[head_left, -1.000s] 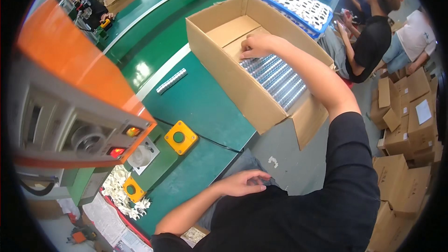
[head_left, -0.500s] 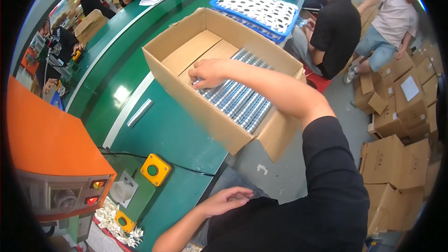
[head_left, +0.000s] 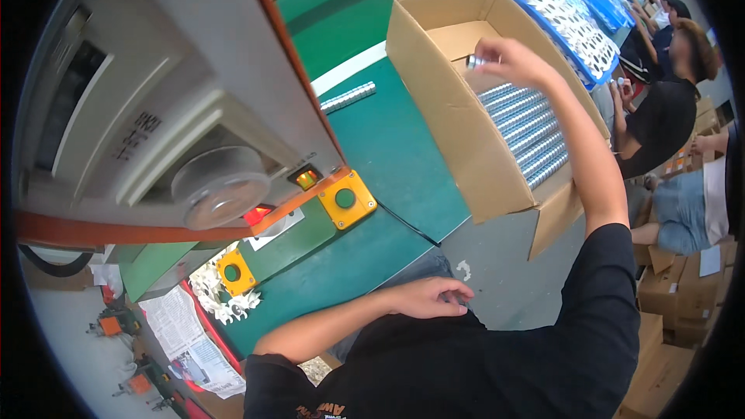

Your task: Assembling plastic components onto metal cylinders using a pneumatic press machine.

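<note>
My right hand (head_left: pixel 508 64) is raised over the open cardboard box (head_left: pixel 434 120), fingers closed on a short, shiny metal cylinder (head_left: pixel 472 62) that pokes out at the fingertips. Beneath that forearm, rows of silvery ring-like metal parts (head_left: pixel 521 128) lie stacked side by side in the box. A separate row of the same metal parts (head_left: pixel 349 98) rests on the green table (head_left: pixel 388 147), left of the box. Down by my lap, my left hand (head_left: pixel 433 297) hangs loosely with its fingers slightly bent and apart, holding nothing visible.
At left looms an orange-edged machine (head_left: pixel 186 109), with yellow boxes bearing green push buttons (head_left: pixel 344 199) below it. White parts (head_left: pixel 213 287) pile beside a newspaper-covered tray (head_left: pixel 190 341). Blue trays of white parts (head_left: pixel 563 27) stand past the box. Co-workers (head_left: pixel 667 109) sit at right near stacked cartons (head_left: pixel 675 287).
My view has swung left, bringing the machine closer. My right hand has lifted from the rows in the box with a metal piece. My left hand's fingers have curled slightly.
</note>
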{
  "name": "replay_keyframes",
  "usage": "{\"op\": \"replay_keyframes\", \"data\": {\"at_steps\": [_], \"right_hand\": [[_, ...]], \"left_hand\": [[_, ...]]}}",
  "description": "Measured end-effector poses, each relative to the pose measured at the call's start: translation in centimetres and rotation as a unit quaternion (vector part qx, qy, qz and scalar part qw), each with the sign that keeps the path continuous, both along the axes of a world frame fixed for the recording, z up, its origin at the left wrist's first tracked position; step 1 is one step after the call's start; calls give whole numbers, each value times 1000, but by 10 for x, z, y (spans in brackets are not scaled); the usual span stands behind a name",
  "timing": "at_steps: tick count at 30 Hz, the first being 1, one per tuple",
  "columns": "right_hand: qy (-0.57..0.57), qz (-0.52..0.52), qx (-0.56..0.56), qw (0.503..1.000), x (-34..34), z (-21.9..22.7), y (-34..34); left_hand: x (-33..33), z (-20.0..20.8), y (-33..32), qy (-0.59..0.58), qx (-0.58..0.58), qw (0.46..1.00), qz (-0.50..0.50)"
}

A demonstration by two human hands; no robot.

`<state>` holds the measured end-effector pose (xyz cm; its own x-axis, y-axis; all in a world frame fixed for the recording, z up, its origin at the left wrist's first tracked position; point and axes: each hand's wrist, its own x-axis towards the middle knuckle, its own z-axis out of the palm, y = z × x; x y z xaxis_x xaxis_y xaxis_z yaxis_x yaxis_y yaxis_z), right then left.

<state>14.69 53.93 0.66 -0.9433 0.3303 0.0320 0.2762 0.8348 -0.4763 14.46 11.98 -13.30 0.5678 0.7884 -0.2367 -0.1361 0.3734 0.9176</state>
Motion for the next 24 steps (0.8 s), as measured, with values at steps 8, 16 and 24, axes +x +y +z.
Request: {"op": "replay_keyframes", "data": {"at_steps": [8,16,24], "right_hand": [[191,195,150,950,-64,75,-91],[-148,195,429,870,-164,-11,-112],[-209,183,371,886,-178,-37,-106]], "left_hand": [[1,-2,-1,6,29,999,19],[4,-9,-5,29,59,997,30],[2,-6,2,74,99,992,-15]]}}
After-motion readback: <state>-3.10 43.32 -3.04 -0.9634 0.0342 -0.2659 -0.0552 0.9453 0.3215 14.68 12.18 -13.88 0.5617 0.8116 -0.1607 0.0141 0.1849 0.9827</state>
